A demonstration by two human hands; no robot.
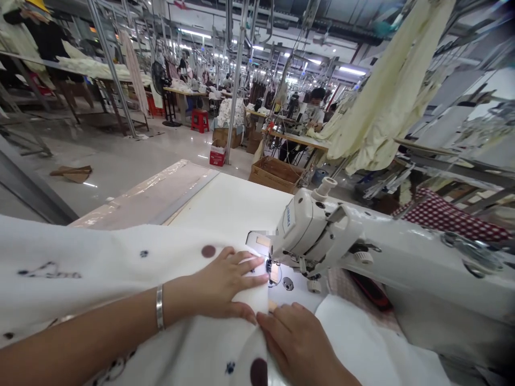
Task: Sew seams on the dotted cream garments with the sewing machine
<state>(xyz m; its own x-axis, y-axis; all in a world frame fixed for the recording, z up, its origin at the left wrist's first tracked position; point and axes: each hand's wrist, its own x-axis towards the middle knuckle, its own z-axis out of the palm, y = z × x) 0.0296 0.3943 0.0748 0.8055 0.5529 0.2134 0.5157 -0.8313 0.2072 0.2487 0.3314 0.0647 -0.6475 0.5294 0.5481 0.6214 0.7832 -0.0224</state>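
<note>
Your left hand is lying flat, fingers spread, pressing the paw-print fabric, seemingly to smooth it beside the presser foot; your right hand is pinching its edge, probably steadying the line. The fabric is covering the white counter's near-left part, the sewing machine standing toward the right. Beyond the far edge, a cardboard box is sitting on shiny floor.

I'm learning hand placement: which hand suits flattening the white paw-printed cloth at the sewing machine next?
Probably the left hand: its spread fingers lie on the cloth, near the presser foot of the white metal machine. The right hand is farther away, at the cloth's edge.
</note>
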